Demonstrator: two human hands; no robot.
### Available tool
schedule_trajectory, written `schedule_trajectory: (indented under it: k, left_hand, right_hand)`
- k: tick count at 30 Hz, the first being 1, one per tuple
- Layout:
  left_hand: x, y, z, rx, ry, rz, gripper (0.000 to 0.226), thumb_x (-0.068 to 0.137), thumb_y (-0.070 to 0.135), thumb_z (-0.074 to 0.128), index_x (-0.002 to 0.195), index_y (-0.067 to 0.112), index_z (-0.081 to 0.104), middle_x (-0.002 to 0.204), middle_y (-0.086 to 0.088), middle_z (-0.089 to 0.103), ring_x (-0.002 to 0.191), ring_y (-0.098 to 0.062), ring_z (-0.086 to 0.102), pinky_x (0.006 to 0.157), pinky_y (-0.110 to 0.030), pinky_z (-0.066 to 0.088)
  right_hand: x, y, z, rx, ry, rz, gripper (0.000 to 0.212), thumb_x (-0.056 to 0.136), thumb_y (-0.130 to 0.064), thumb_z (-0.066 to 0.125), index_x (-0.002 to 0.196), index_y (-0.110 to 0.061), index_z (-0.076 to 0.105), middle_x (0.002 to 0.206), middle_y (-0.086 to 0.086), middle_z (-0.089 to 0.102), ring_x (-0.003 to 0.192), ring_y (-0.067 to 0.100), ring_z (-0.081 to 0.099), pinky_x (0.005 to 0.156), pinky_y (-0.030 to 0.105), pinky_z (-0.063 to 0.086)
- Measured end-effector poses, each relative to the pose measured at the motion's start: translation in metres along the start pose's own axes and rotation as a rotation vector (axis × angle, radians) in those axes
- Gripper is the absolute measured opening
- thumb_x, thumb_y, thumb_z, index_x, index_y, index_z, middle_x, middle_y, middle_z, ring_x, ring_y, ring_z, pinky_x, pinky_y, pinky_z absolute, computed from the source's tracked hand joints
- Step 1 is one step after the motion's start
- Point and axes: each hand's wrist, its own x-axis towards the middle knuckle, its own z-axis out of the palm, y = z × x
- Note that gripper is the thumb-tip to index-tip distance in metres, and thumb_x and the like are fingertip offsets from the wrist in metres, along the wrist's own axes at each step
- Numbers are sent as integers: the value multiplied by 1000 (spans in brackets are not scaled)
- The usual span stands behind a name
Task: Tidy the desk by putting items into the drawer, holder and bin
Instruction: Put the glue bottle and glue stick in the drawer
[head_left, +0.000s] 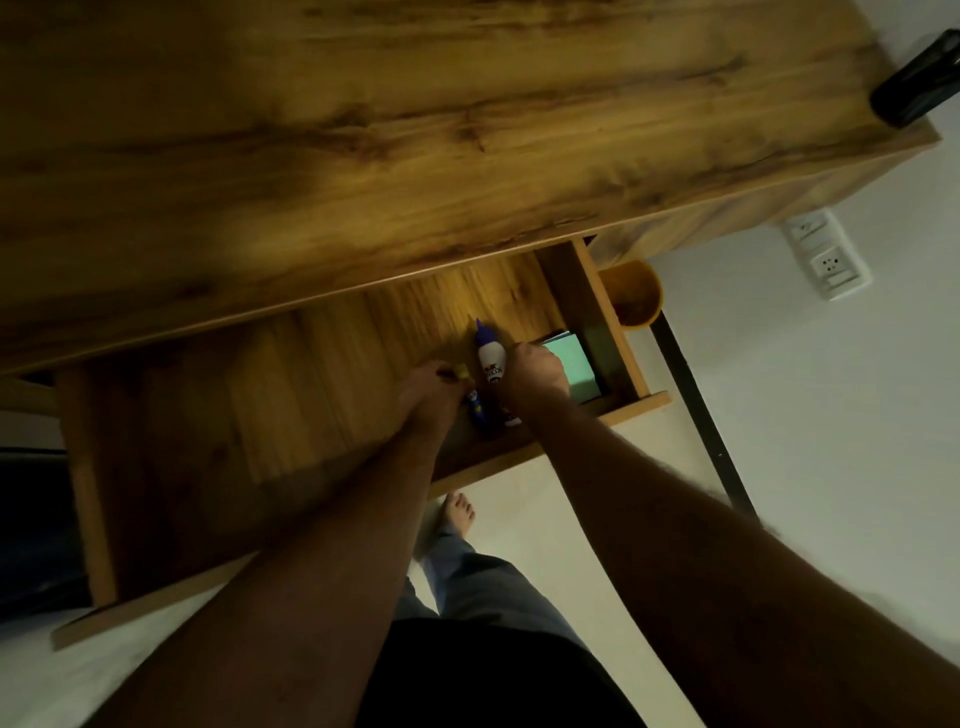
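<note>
The wooden drawer (218, 415) stands pulled out under the desk top (415, 130). My right hand (535, 376) is inside it, closed around a white glue bottle (489, 358) with a blue tip. Beside it, my left hand (428, 395) pinches a small yellow-capped item (460, 371); a blue tube (475, 410) lies just under that hand. A pale green pad (571, 364) rests in the drawer's right end, next to my right hand.
A yellow cup-like bin (631, 293) stands on the floor past the drawer's right side. A black object (917, 83) lies at the desk's far right corner. Wall sockets (826, 254) are at right. My foot (457, 514) is on the pale floor.
</note>
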Motion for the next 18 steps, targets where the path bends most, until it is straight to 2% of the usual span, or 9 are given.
schedule_trajectory:
  k: [5,9,14,18]
  left_hand:
    - [-12,17,-2,146,18,67,46,79,40,74,117,16,67,114,-9,69,102,-25,64,87,-38,52]
    - [-12,24,-3,154,3,75,42,80,37,73,116,16,68,113,-10,69,101,-27,64,87,-35,51]
    - [-9,32,-5,84,12,55,44,76,32,78,115,15,68,108,-9,71,96,-25,67,82,-43,57]
    - [-8,30,-3,90,24,46,42,76,29,78,113,14,69,107,-11,71,93,-27,68,81,-43,57]
  right_hand:
    - [0,2,3,80,5,27,34,96,-39,55,108,-7,62,102,9,66,90,23,65,73,31,51]
    - [0,5,-1,118,1,31,40,93,-44,58,109,-7,61,101,9,66,86,21,63,66,29,45]
    - [-1,0,-5,108,-10,32,37,89,-35,66,113,-7,59,102,8,65,92,20,63,66,26,42]
    - [-4,-2,-6,158,-2,31,35,97,-42,52,102,-8,60,87,5,58,83,20,61,60,26,40]
